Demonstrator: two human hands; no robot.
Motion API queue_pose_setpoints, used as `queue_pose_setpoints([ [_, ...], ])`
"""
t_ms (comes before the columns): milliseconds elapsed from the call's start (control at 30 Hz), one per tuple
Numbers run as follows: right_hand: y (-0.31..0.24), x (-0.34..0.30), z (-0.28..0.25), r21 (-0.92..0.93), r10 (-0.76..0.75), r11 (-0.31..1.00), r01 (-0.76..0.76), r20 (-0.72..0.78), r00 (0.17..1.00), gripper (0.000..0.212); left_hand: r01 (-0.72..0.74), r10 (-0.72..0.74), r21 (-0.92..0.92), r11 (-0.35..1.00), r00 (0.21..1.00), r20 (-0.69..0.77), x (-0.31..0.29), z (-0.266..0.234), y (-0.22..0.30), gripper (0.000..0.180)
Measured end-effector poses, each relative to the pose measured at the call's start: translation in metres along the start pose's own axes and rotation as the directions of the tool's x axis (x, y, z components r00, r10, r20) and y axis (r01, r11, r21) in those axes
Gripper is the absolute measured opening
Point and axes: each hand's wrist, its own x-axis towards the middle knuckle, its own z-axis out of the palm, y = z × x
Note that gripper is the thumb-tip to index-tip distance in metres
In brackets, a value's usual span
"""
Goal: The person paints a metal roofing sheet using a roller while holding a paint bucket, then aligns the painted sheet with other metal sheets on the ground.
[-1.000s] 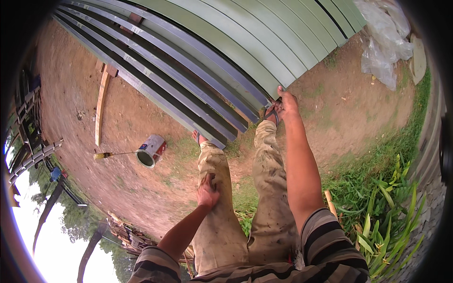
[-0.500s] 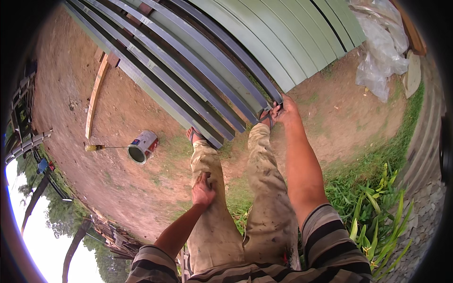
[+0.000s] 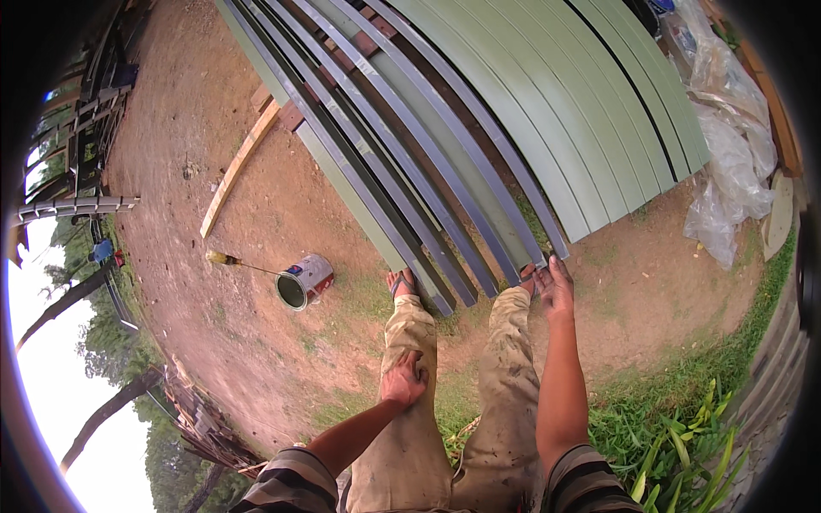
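My right hand [image 3: 557,288] is at the near end of the rightmost dark grey metal bar [image 3: 479,115], its fingers closed about the bar's tip. Several similar long bars lie side by side to the left of it, their near ends close to my sandalled feet. My left hand [image 3: 402,380] rests on my left trouser leg [image 3: 409,329], just below the knee, fingers curled and with nothing visible in them. An open paint can [image 3: 318,275] lies tipped on its side on the ground, left of my feet. Beside its mouth is a long thin-handled brush [image 3: 224,257].
Green painted panels [image 3: 590,111] lie to the right of the bars. Reddish wooden supports [image 3: 292,114] show beneath the bars. A curved wooden plank [image 3: 238,175] lies on the dirt at left. Crumpled clear plastic sheeting [image 3: 727,145] lies at far right, with leafy plants [image 3: 684,445] nearer.
The view has shifted, so the bars, can and feet appear lower and farther right. My right hand stays at the same bar's end, and my left hand remains on my leg.
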Motion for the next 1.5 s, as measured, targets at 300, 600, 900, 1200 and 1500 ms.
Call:
queue_pose_setpoints([
  [300,0.020,0.006,0.020,-0.043,-0.089,0.995,0.088,-0.023,0.996,0.044,0.047,-0.046,-0.021,0.999,0.998,0.037,-0.005,-0.009,-0.005,0.048],
  [600,0.033,0.011,0.014,-0.172,-0.121,0.979,0.107,-0.073,0.990,0.059,0.038,-0.038,0.009,0.999,0.998,0.044,-0.004,-0.006,-0.008,0.049],
  [900,0.012,-0.017,0.020,-0.917,-0.817,0.332,0.221,-0.163,0.553,0.053,0.041,-0.042,0.017,0.999,0.995,0.085,-0.001,-0.006,-0.007,0.048],
  [1200,-0.029,0.000,0.040,-0.965,-0.747,-0.147,0.215,0.251,0.616,0.040,0.005,-0.005,0.004,1.000,0.999,0.046,0.000,0.000,-0.013,0.047],
  [1500,-0.027,-0.004,0.033,-0.943,-0.673,-0.108,0.316,0.303,0.675,0.041,0.008,-0.010,0.072,0.997,1.000,0.024,-0.006,-0.011,-0.001,0.049],
])
